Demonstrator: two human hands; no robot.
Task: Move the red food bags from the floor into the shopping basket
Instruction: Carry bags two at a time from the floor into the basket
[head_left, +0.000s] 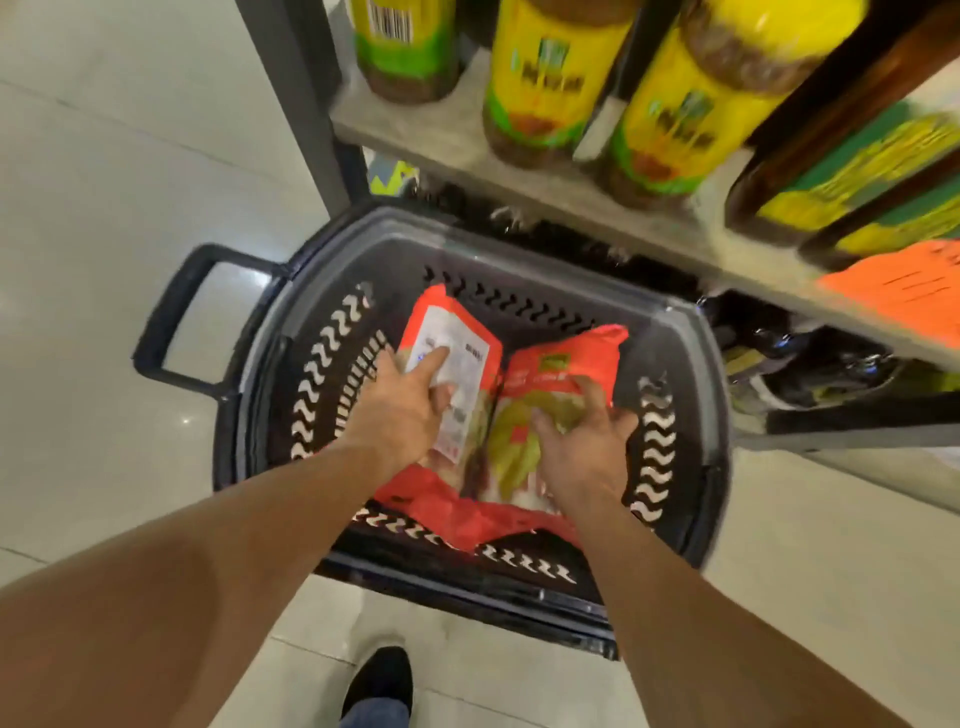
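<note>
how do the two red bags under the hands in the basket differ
The left bag, under the left hand, shows a white printed panel; the right bag, under the right hand, shows a picture of green vegetables. The left bag's top reaches farther toward the basket's far wall; the right bag's top corner points toward the shelf side. Both are red, glossy, and lie side by side inside the basket, touching along the middle.

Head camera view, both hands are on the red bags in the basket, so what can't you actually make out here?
- Print on the red food bags: motion blur.
- How many bags: they overlap, and the left hand and right hand cover parts.
- Shopping basket floor: hidden beneath the bags.
- Bottles on the shelf: cut off by the top edge, labels blurred.
- Goods under the shelf: too dark.
</note>
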